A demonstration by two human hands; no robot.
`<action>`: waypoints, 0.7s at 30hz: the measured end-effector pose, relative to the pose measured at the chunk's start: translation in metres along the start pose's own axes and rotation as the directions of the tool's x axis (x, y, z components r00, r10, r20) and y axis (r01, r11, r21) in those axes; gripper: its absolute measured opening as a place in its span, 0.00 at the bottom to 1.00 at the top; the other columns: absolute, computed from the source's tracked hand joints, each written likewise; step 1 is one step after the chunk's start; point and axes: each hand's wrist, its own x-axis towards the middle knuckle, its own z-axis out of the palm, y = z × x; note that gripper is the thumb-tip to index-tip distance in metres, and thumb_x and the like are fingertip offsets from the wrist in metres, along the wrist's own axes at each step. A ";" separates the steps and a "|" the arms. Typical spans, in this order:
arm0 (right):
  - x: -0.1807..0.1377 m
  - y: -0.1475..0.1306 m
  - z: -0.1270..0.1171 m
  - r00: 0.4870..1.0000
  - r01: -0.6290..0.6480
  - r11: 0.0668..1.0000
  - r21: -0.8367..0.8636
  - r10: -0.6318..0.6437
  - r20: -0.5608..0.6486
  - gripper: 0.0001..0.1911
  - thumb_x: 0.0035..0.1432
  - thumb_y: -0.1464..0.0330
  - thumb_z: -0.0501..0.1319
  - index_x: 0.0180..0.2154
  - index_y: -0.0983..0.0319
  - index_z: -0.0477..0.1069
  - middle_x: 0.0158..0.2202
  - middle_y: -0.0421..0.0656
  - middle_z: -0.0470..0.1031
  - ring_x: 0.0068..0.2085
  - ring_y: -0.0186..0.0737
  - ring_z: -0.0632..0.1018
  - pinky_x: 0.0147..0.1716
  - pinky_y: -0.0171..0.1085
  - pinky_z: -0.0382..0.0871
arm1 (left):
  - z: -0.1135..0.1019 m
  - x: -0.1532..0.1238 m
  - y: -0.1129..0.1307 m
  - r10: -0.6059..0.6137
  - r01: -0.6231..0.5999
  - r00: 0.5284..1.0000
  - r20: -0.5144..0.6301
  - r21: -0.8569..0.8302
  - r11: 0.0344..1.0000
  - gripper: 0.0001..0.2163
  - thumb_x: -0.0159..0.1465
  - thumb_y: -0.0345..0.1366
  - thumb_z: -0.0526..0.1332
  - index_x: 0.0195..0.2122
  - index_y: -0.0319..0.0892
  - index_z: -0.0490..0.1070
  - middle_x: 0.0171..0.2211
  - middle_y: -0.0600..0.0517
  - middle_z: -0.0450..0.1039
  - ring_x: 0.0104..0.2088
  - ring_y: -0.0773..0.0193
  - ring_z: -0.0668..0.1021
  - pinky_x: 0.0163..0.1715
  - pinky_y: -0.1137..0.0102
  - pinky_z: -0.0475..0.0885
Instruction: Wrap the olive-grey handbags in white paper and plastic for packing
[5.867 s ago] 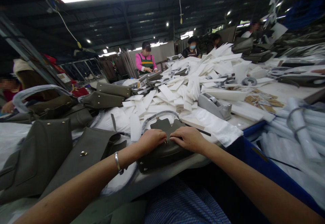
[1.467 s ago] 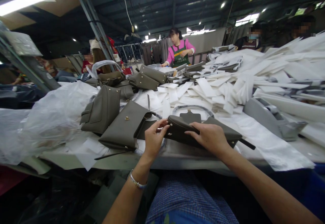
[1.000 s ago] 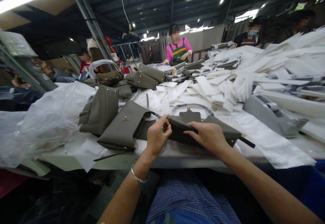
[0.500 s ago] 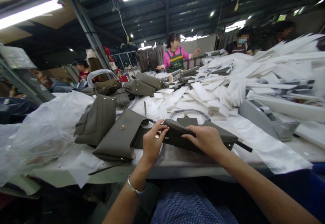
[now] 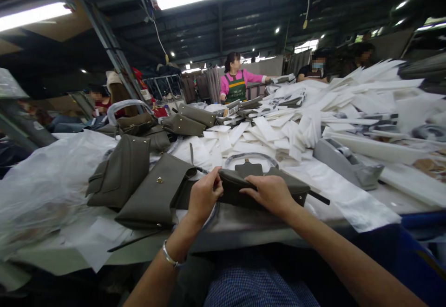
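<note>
An olive-grey leather handbag (image 5: 292,181) lies on its side at the table's front, a wrapped handle (image 5: 251,155) arching behind it. My left hand (image 5: 205,193) pinches the bag's left edge between thumb and fingers. From the right, my right hand (image 5: 270,193) grips the top of the same bag, thumb in front and fingers over the edge. A dark strap (image 5: 318,197) sticks out at the bag's right end. Left of my hands a second olive handbag (image 5: 149,200) with a gold clasp leans against a third one (image 5: 121,172).
White foam sheets (image 5: 278,130) are heaped across the table's middle and right. A grey handbag (image 5: 344,163) stands at the right near a white plastic sheet (image 5: 358,205). Crumpled clear plastic (image 5: 45,172) covers the left side. A person in a green apron (image 5: 237,84) stands across the table.
The view has shifted slightly to the right. My left fingers have curled closer in at the bag's edge; my right hand keeps its grip. The person across has extended an arm rightward.
</note>
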 end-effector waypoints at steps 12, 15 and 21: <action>0.006 0.011 -0.004 0.998 -0.056 0.997 -0.045 0.056 0.003 0.21 0.65 0.48 0.56 0.38 0.56 0.77 0.28 0.43 0.80 0.30 0.44 0.78 0.26 0.37 0.48 | 0.008 -0.037 0.015 -0.217 0.154 0.973 -0.077 -0.482 0.862 0.14 0.64 0.35 0.64 0.51 0.45 0.71 0.37 0.52 0.79 0.38 0.63 0.81 0.43 0.69 0.77; 0.009 0.011 -0.006 0.998 -0.059 0.996 -0.061 0.060 0.018 0.21 0.65 0.48 0.56 0.37 0.56 0.77 0.28 0.43 0.80 0.30 0.44 0.78 0.27 0.37 0.48 | 0.006 -0.022 0.006 -0.136 0.072 0.975 -0.176 -0.327 0.942 0.12 0.64 0.38 0.65 0.48 0.44 0.72 0.41 0.49 0.79 0.40 0.61 0.81 0.40 0.69 0.77; 0.020 0.008 -0.016 0.998 -0.051 0.997 -0.061 0.052 0.017 0.21 0.64 0.49 0.58 0.36 0.57 0.78 0.30 0.45 0.81 0.31 0.45 0.78 0.27 0.37 0.50 | 0.013 0.006 -0.001 0.037 -0.064 0.977 -0.211 -0.122 0.990 0.06 0.67 0.37 0.63 0.44 0.45 0.76 0.40 0.50 0.78 0.39 0.62 0.80 0.44 0.68 0.76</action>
